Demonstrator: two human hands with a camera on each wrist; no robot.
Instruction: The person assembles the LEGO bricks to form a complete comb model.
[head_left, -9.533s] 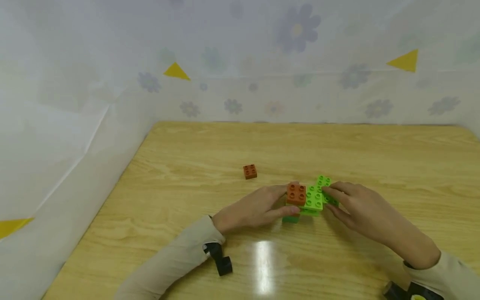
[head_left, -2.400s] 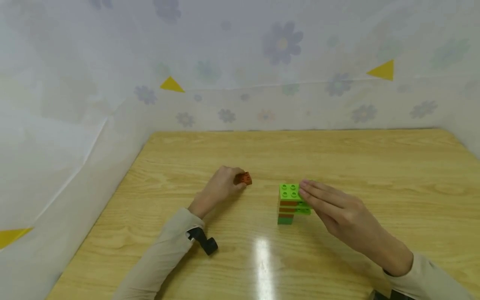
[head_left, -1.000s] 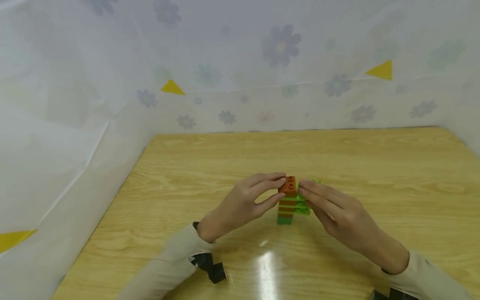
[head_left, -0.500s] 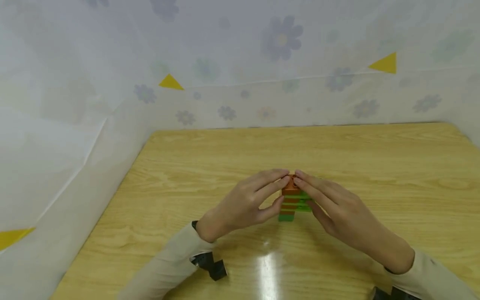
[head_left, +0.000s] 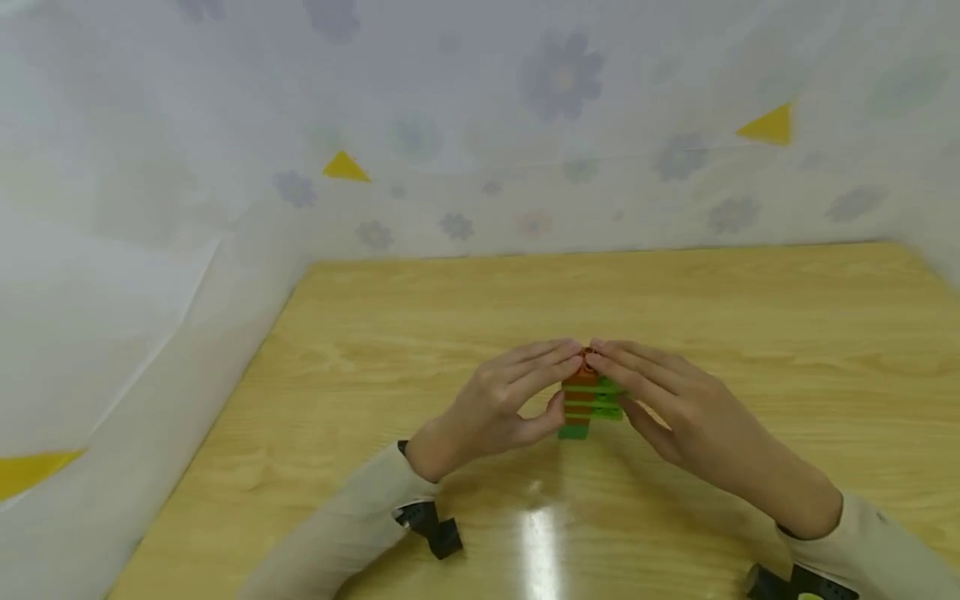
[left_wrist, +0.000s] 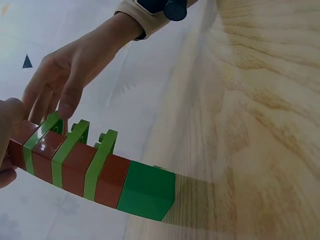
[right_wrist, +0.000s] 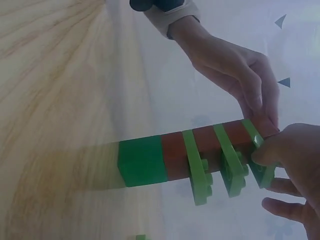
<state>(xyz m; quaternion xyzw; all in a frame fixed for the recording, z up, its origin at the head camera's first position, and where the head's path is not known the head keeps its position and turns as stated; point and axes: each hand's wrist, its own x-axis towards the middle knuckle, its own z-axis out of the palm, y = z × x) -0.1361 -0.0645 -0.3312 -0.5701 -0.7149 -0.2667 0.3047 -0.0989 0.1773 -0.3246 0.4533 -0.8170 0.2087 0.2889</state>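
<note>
A tower of toy building bricks [head_left: 576, 398] stands upright on the table. Its base is a dark green brick [left_wrist: 147, 191]; above it brown bricks alternate with three light green plates [right_wrist: 199, 172] that jut out on the right. Both hands meet at the top brown brick [head_left: 579, 378]. From the left, my left hand [head_left: 495, 400] lays its fingertips on that brick, thumb against the tower's near left side. My right hand [head_left: 697, 421] reaches in from the right, fingertips on the top brick and thumb by the jutting plates. Fingers partly hide the tower's top.
The wood-patterned table [head_left: 397, 333] extends around the tower. A pale flowered curtain [head_left: 480, 125] with yellow triangles hangs behind the table and along the left. Black wrist mounts [head_left: 431, 529] sit on both sleeves.
Earlier, my left hand picked a brown brick off the table on the left and set it on the tower. My right fingertips have since moved from the green plate onto that brick.
</note>
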